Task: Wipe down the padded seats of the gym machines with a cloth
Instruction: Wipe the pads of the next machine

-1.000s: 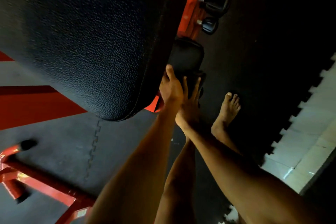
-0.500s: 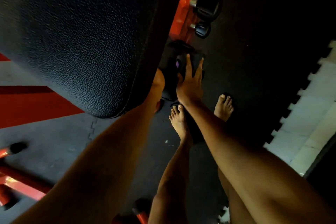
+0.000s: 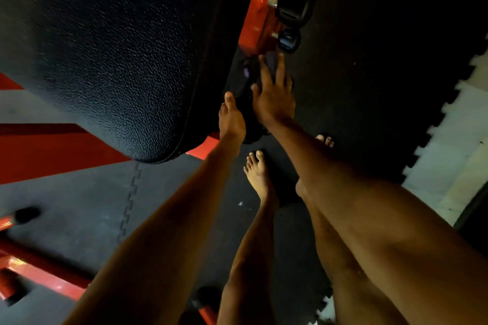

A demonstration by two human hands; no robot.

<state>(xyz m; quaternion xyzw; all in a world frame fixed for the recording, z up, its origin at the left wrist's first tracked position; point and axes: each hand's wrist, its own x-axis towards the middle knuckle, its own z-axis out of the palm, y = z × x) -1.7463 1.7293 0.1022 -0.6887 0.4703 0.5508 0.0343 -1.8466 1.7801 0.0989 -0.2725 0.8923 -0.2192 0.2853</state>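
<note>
A: Where's the cloth?
B: The purple cloth [image 3: 272, 61] lies on the small seat pad [image 3: 243, 99], under the right hand [image 3: 273, 99]; fingers straight, pressing flat, just below the red frame [image 3: 257, 10].
A: And the left hand [image 3: 231, 119]?
B: At the pad's near edge, thumb up; fingers hidden, so its grip can't be told; the big backrest pad [image 3: 105, 47] crowds the left; open floor mat [image 3: 375, 74] lies right.

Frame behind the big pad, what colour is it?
Red-orange frame, clearest in the head view beside the black pebbled pad.
</note>
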